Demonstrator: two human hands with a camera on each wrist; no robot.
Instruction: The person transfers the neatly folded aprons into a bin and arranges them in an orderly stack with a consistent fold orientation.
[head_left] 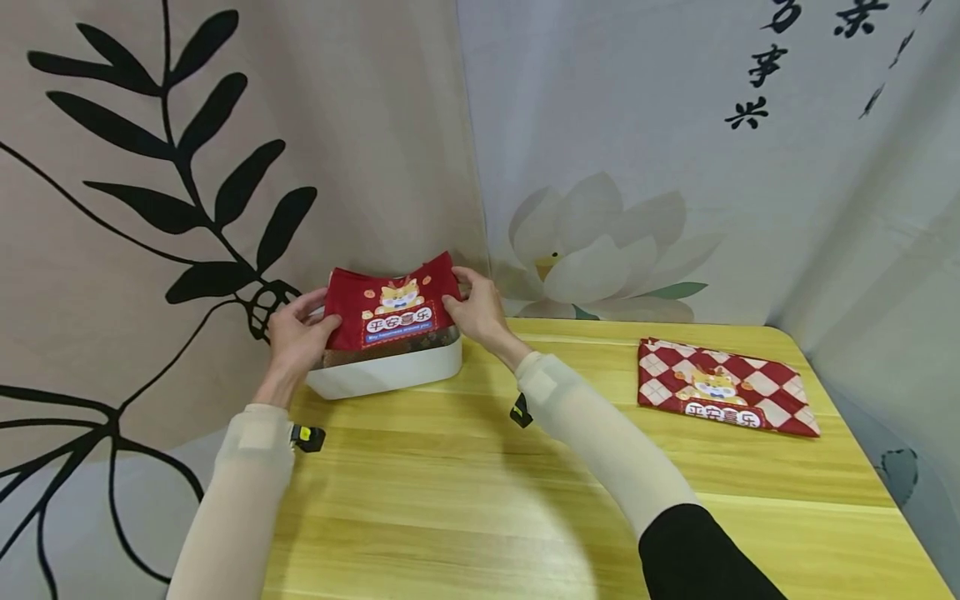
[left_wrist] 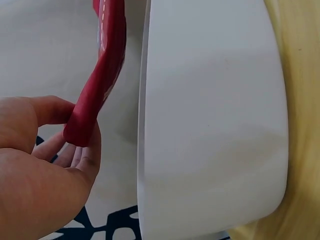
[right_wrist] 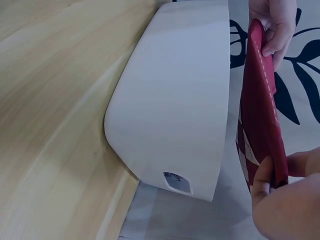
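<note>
A folded red cloth piece (head_left: 352,312) with a cartoon animal and white lettering is held at both ends over a white bin (head_left: 386,373). My left hand (head_left: 294,337) pinches its left end between thumb and fingers. At the other end, my right hand (head_left: 482,310) grips the right edge, thumb in front. In the left wrist view the cloth (left_wrist: 85,112) looks thick and layered. A red-and-white checked side of the cloth (right_wrist: 246,150) shows in the right wrist view, and it stands apart from the bin there. Something brown and patterned (head_left: 427,340) shows inside the bin.
Another folded cloth (head_left: 723,387), red-and-white checked with a similar print, lies on the right of the wooden table (head_left: 450,500). Printed curtains (head_left: 375,125) hang close behind the bin and table. An opening (right_wrist: 177,182) is cut in the bin's end.
</note>
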